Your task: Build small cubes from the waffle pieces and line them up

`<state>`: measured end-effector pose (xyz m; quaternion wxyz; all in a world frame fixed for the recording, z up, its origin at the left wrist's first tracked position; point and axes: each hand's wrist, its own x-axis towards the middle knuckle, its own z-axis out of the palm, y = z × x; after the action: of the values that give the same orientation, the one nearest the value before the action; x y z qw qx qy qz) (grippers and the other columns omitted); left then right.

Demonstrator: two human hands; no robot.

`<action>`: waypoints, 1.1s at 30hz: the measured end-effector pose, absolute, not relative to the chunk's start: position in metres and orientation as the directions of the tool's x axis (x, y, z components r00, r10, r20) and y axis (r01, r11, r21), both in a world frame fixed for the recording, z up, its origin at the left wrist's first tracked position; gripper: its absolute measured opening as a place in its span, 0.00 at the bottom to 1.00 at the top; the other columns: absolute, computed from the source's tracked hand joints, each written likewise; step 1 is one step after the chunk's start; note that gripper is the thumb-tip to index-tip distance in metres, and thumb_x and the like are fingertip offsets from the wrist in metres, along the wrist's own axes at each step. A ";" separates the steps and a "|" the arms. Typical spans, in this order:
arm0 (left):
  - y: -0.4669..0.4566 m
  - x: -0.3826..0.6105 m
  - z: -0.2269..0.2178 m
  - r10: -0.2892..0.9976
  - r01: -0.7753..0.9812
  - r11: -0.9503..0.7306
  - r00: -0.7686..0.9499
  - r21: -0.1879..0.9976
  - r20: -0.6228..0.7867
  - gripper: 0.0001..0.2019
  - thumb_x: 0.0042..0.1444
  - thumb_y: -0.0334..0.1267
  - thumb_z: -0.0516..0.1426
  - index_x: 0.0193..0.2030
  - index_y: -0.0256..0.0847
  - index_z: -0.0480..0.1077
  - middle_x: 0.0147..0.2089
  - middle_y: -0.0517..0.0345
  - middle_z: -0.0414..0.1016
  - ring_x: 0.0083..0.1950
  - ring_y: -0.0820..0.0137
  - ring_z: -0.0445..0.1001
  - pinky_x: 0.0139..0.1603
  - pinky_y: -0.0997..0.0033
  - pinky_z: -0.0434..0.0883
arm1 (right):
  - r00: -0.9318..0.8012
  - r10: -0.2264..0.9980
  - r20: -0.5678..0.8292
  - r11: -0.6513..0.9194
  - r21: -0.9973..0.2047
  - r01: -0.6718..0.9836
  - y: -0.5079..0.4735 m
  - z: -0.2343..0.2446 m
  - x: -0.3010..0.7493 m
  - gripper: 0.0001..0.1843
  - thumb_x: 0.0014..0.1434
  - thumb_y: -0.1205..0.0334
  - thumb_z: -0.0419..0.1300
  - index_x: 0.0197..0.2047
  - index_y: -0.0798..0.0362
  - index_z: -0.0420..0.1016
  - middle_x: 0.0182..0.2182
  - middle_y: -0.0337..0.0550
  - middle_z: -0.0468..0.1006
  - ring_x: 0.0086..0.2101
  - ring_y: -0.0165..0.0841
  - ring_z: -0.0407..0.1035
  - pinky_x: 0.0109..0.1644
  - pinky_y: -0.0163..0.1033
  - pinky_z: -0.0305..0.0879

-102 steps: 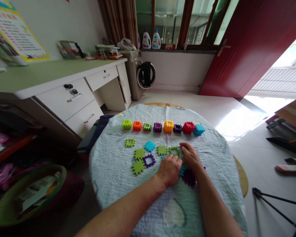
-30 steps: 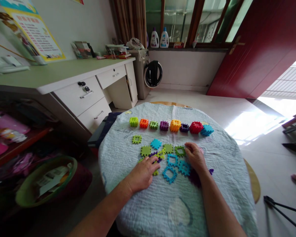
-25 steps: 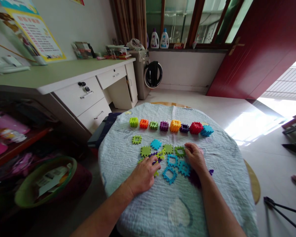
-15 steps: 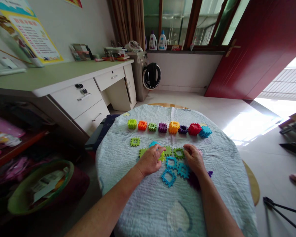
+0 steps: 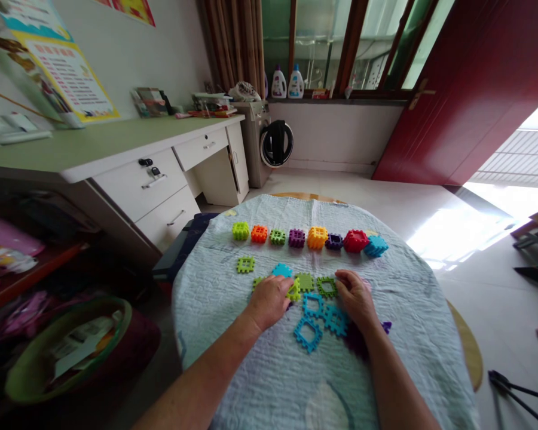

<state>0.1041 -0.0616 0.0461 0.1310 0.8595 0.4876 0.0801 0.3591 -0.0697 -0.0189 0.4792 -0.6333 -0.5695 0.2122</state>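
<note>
Head view, both hands palm down on the cloth-covered round table (image 5: 233, 334).

Left hand (image 5: 269, 301): fingers bent loosely, tips touching a yellow-green tile (image 5: 294, 291) that sits tilted against its neighbours. Whether the tile is pinched or only touched cannot be told, since the knuckles hide the thumb. A green tile (image 5: 257, 280) shows partly from under the same hand.

Right hand (image 5: 356, 298): fingers slack and slightly spread, resting on the cloth with nothing in its grasp. Its fingertips lie just beside a green open-frame tile (image 5: 327, 286). Dark purple pieces (image 5: 385, 326) lie partly under the wrist.

Between the two hands: solid green tile (image 5: 304, 282), touching the yellow-green one. Nearer the person are three blue open-frame tiles (image 5: 308, 333), close together, the rightmost touching the right hand.

Beyond the left hand: blue solid tile (image 5: 282, 270). Another green frame tile (image 5: 245, 264) lies apart, to the left.

Far side of the table: row of eight assembled cubes (image 5: 317, 237), set side by side and well apart from the hands. Order from the left is lime, orange, green, purple, orange-yellow, dark purple, red, blue.

Surroundings: desk with drawers (image 5: 130, 185) at left, washing machine (image 5: 269, 140) behind it, red door (image 5: 466, 89) at right
</note>
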 end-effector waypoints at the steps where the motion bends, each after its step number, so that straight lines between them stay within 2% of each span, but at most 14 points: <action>1: -0.063 0.104 0.047 0.863 0.826 -0.485 0.505 0.288 0.005 0.16 0.54 0.30 0.59 0.50 0.44 0.73 0.47 0.54 0.78 0.50 0.61 0.75 0.53 0.62 0.71 | 0.261 0.925 0.277 0.109 -0.849 0.517 -0.070 -0.020 0.359 0.12 0.54 0.53 0.59 0.38 0.49 0.76 0.41 0.48 0.77 0.43 0.41 0.72 0.52 0.48 0.69; 4: -0.065 0.103 0.049 0.871 0.838 -0.478 0.491 0.264 0.017 0.11 0.54 0.30 0.60 0.45 0.44 0.74 0.43 0.55 0.78 0.48 0.61 0.75 0.51 0.62 0.72 | 0.263 0.925 0.275 0.106 -0.850 0.516 -0.069 -0.020 0.360 0.12 0.54 0.53 0.59 0.38 0.49 0.76 0.42 0.48 0.78 0.44 0.41 0.72 0.53 0.49 0.69; 11: -0.066 0.098 0.046 0.879 0.829 -0.467 0.474 0.308 0.056 0.05 0.54 0.29 0.59 0.37 0.42 0.72 0.40 0.57 0.76 0.47 0.63 0.73 0.50 0.64 0.70 | 0.263 0.922 0.283 0.100 -0.832 0.546 -0.070 -0.018 0.359 0.12 0.54 0.53 0.58 0.38 0.50 0.76 0.40 0.48 0.78 0.43 0.41 0.72 0.52 0.48 0.69; 13: -0.065 0.097 0.046 0.880 0.827 -0.463 0.471 0.321 0.055 0.07 0.54 0.31 0.60 0.40 0.42 0.72 0.42 0.56 0.76 0.48 0.63 0.72 0.50 0.64 0.70 | 0.265 0.921 0.285 0.096 -0.827 0.554 -0.070 -0.017 0.359 0.13 0.54 0.53 0.58 0.38 0.50 0.77 0.40 0.48 0.78 0.42 0.41 0.72 0.52 0.47 0.69; 16: -0.065 0.097 0.046 0.873 0.815 -0.475 0.483 0.334 0.063 0.16 0.54 0.36 0.62 0.50 0.43 0.72 0.49 0.54 0.76 0.52 0.61 0.71 0.55 0.62 0.69 | 0.266 0.919 0.290 0.091 -0.814 0.573 -0.070 -0.016 0.359 0.13 0.53 0.53 0.58 0.38 0.50 0.77 0.40 0.48 0.79 0.42 0.41 0.73 0.52 0.47 0.69; 18: -0.065 0.099 0.047 0.864 0.810 -0.487 0.501 0.326 0.046 0.19 0.54 0.38 0.62 0.53 0.45 0.71 0.51 0.54 0.75 0.54 0.60 0.70 0.57 0.61 0.68 | 0.264 0.919 0.292 0.095 -0.814 0.573 -0.070 -0.016 0.359 0.13 0.53 0.53 0.58 0.38 0.51 0.77 0.40 0.49 0.79 0.42 0.41 0.73 0.52 0.47 0.69; 25: -0.062 0.104 0.051 0.857 0.832 -0.486 0.513 0.269 -0.038 0.13 0.56 0.32 0.60 0.48 0.47 0.74 0.44 0.55 0.78 0.49 0.60 0.73 0.51 0.62 0.71 | 0.253 0.925 0.284 0.103 -0.826 0.554 -0.070 -0.019 0.360 0.13 0.54 0.54 0.58 0.39 0.51 0.77 0.41 0.48 0.79 0.43 0.40 0.73 0.52 0.46 0.70; 29: -0.062 0.100 0.048 0.844 0.812 -0.509 0.535 0.286 -0.018 0.10 0.56 0.33 0.60 0.46 0.45 0.75 0.43 0.55 0.78 0.48 0.60 0.74 0.51 0.61 0.71 | 0.254 0.925 0.281 0.099 -0.826 0.555 -0.069 -0.019 0.361 0.13 0.54 0.54 0.58 0.39 0.51 0.77 0.41 0.48 0.79 0.42 0.40 0.73 0.51 0.45 0.70; 33: -0.058 0.090 0.049 0.843 0.775 -0.518 0.534 0.361 0.065 0.10 0.55 0.33 0.61 0.44 0.45 0.75 0.43 0.56 0.80 0.47 0.63 0.75 0.51 0.64 0.71 | 0.258 0.921 0.293 0.097 -0.812 0.576 -0.069 -0.018 0.361 0.13 0.54 0.53 0.59 0.38 0.51 0.78 0.40 0.47 0.80 0.41 0.40 0.74 0.50 0.45 0.70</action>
<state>0.0900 -0.0575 0.0487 0.1458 0.8635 0.4685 0.1169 0.3615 -0.0692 -0.0184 0.4607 -0.6455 -0.5797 0.1871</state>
